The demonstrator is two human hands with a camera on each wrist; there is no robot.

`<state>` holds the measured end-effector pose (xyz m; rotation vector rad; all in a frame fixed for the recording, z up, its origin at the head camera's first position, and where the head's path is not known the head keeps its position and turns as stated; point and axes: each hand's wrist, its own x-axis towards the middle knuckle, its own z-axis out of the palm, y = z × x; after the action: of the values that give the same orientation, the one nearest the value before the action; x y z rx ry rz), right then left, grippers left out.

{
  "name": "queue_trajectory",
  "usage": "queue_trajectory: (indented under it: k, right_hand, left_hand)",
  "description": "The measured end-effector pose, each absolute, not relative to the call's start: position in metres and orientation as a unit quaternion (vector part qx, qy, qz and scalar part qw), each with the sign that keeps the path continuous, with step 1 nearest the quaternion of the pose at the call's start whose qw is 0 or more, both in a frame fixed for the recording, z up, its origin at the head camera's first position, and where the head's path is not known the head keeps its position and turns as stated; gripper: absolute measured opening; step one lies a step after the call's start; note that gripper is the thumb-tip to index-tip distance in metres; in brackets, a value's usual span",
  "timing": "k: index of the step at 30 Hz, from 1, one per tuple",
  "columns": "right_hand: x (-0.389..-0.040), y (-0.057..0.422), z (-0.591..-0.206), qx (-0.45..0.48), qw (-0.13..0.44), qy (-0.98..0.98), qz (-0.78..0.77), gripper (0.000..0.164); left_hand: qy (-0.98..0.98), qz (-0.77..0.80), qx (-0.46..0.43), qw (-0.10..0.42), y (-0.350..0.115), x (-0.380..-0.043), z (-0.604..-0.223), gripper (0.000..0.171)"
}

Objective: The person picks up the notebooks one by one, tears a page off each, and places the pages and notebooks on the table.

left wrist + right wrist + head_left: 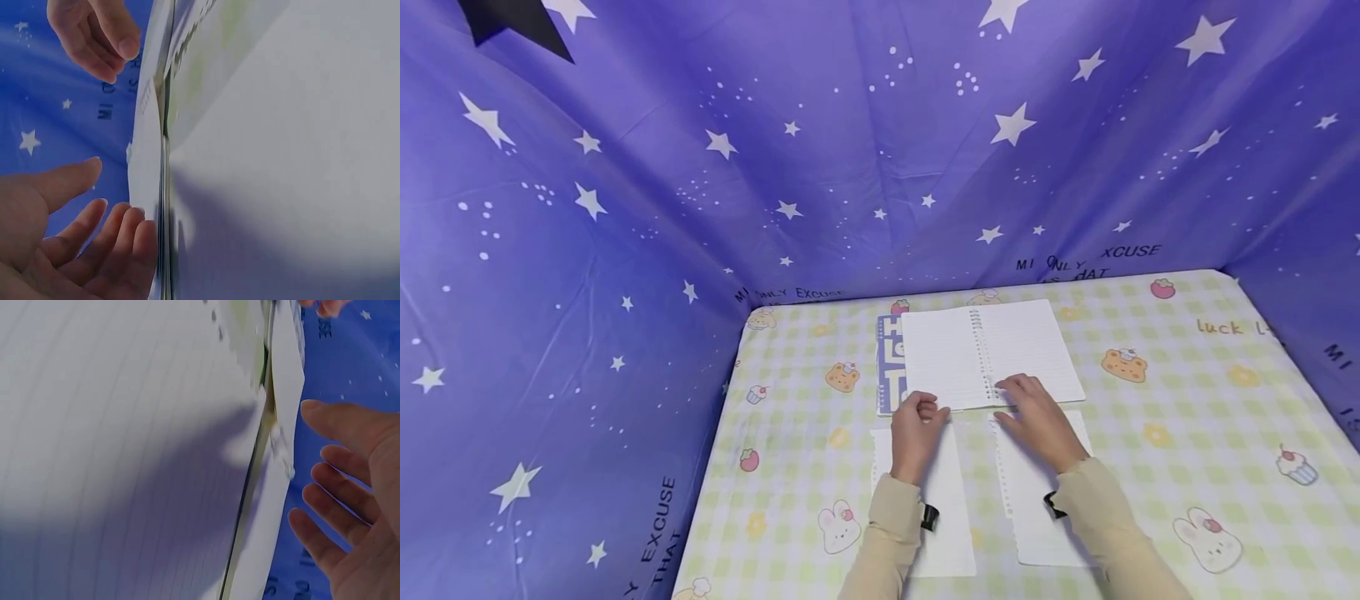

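An open ring-bound notebook point(1030, 346) with white lined pages lies on the cloth-covered table in the head view. My left hand point(916, 437) is at the near edge of its left page, fingers loosely bent. In the left wrist view, that hand's thumb stands apart from its fingers, with nothing between them. Close to the lower end of the ring binding point(981, 350) is my right hand point(1037, 425), its fingers spread; contact with the page is unclear. The right wrist view shows the right-hand fingers point(340, 487) relaxed, gripping nothing.
A blue cover with white letters point(891, 358) sticks out from under the notebook's left side. Loose torn-edged sheets lie nearer me, a left sheet point(951, 533) and right sheets point(1045, 537), partly beneath my forearms. A purple star-patterned curtain point(850, 167) surrounds the table point(1210, 433).
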<state>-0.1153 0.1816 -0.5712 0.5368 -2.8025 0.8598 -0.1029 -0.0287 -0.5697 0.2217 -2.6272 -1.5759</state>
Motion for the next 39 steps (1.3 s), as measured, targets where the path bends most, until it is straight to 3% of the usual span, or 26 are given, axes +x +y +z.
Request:
queue_trajectory:
  k: [15, 22, 39]
  right_hand:
    - [-0.13, 0.154, -0.582, 0.229, 0.052, -0.938, 0.253, 0.049]
    - [-0.13, 0.152, -0.585, 0.242, 0.059, -0.937, 0.246, 0.041]
    - [-0.132, 0.155, -0.589, 0.252, 0.075, -0.927, 0.267, 0.029]
  left_hand:
    - [-0.883, -0.453, 0.089, 0.08, -0.055, -0.126, -0.571, 0.039]
    - [-0.881, -0.458, 0.098, 0.061, -0.06, -0.132, -0.573, 0.047]
    - [-0.866, -0.484, 0.119, 0.022, -0.063, -0.137, -0.57, 0.049]
